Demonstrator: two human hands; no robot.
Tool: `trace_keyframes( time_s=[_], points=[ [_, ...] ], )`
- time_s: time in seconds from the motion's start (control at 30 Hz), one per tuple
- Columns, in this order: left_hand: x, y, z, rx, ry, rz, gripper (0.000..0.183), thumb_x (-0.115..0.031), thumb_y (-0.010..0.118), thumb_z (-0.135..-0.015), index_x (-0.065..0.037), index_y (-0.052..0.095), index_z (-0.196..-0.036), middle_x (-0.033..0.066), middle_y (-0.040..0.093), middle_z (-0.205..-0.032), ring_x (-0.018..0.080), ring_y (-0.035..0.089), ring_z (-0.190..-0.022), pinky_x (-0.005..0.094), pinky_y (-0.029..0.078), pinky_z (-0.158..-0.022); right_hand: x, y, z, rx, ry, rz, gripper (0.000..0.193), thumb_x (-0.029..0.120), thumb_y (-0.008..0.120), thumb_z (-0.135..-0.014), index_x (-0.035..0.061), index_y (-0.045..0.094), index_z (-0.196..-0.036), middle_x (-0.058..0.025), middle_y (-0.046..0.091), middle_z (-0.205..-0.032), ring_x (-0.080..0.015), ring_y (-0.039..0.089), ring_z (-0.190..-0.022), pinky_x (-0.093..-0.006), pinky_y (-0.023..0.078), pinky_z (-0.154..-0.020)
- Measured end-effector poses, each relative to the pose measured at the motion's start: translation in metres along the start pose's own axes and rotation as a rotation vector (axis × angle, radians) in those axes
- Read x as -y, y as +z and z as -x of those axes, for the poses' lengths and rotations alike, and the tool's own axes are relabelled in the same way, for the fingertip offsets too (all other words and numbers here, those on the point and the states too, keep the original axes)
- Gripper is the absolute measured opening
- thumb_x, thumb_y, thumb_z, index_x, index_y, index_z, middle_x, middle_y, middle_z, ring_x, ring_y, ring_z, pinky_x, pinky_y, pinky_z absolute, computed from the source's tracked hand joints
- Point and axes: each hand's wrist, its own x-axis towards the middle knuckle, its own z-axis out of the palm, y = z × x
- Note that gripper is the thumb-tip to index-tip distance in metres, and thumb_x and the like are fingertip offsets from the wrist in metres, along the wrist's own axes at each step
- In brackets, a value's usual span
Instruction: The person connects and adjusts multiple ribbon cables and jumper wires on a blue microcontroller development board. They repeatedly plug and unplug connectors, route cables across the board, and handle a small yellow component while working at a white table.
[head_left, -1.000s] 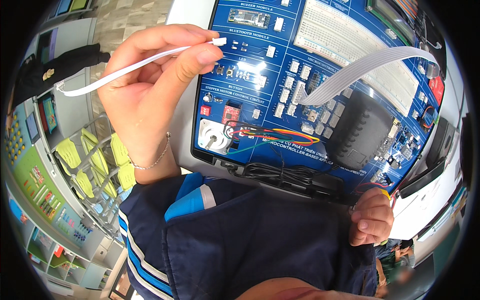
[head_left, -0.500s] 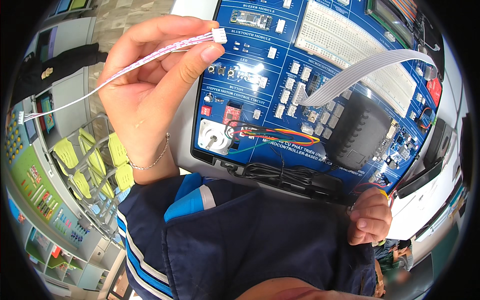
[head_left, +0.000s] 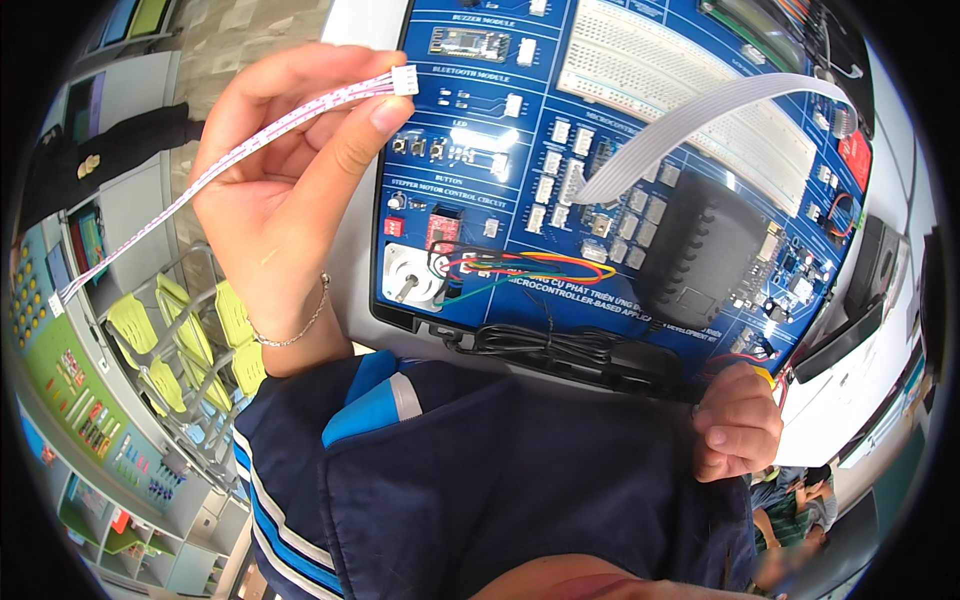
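Note:
Between the thumb and fingertips of my left hand (head_left: 285,185), a thin white-and-pink wire cable (head_left: 215,168) is pinched near its small white plug (head_left: 404,80). Its other end, with a second white plug (head_left: 56,304), dangles out to the left. The pinch is just off the left edge of a blue electronics training board (head_left: 470,215), above the floor side. My right hand (head_left: 738,425) is curled closed at the board's lower right corner, beside thin red wires; whatever its fingers may hold is hidden.
On the board are a white breadboard (head_left: 690,110), a grey ribbon cable (head_left: 690,125), a black plastic cover (head_left: 705,250), a stepper motor (head_left: 412,275) with coloured wires, and several white sockets. Black cord (head_left: 550,345) lies along the near edge. Green chairs (head_left: 180,320) stand left; people sit lower right.
The board has shifted left and slightly down in view. My left hand has moved left with the cable, whose loose end now hangs lower. My right hand stays curled at the corner.

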Motion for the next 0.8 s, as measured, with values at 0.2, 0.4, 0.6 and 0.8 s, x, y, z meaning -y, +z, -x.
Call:
trace_keyframes(
  time_s=[0.2, 0.4, 0.6, 0.8],
  points=[
    [0.004, -0.007, 0.0, 0.053, -0.016, 0.093, 0.024, 0.011, 0.075, -0.082, 0.006, 0.067, -0.104, 0.0153, 0.072, -0.101, 0.0162, 0.07, -0.092, 0.0251, 0.056, -0.083, 0.0, -0.002, 0.001, 0.02, -0.012, -0.002, 0.019, 0.007, 0.076, -0.081, 0.0007, 0.072, -0.098, -0.0099, 0.067, -0.089, -0.0212, 0.062, -0.071, -0.0319, 0.05, -0.061],
    [0.005, -0.005, 0.0, 0.053, -0.035, 0.13, 0.021, 0.006, 0.074, -0.086, 0.006, 0.068, -0.106, 0.0141, 0.072, -0.098, 0.016, 0.069, -0.086, 0.0256, 0.056, -0.079, -0.002, -0.003, -0.001, 0.032, -0.04, 0.018, 0.018, 0.008, 0.076, -0.082, -0.0006, 0.072, -0.097, -0.0102, 0.067, -0.087, -0.0215, 0.062, -0.069, -0.0321, 0.049, -0.059],
    [0.008, -0.007, -0.001, 0.063, -0.014, 0.041, 0.017, 0.0, 0.068, -0.094, 0.006, 0.066, -0.109, 0.0129, 0.072, -0.094, 0.0163, 0.069, -0.084, 0.0277, 0.057, -0.079, 0.002, 0.002, -0.006, -0.001, 0.018, 0.031, 0.016, 0.009, 0.077, -0.084, -0.0005, 0.074, -0.096, -0.0084, 0.068, -0.088, -0.0216, 0.062, -0.07, -0.0332, 0.05, -0.06],
    [0.014, -0.009, -0.002, 0.115, 0.024, 0.085, 0.014, -0.002, 0.062, -0.098, 0.005, 0.063, -0.11, 0.0115, 0.066, -0.102, 0.0167, 0.069, -0.088, 0.029, 0.057, -0.08, 0.004, 0.004, -0.006, -0.03, 0.029, 0.042, 0.016, 0.007, 0.077, -0.084, -0.0003, 0.073, -0.098, -0.0081, 0.069, -0.088, -0.0215, 0.062, -0.071, -0.0328, 0.05, -0.06]
  ],
)
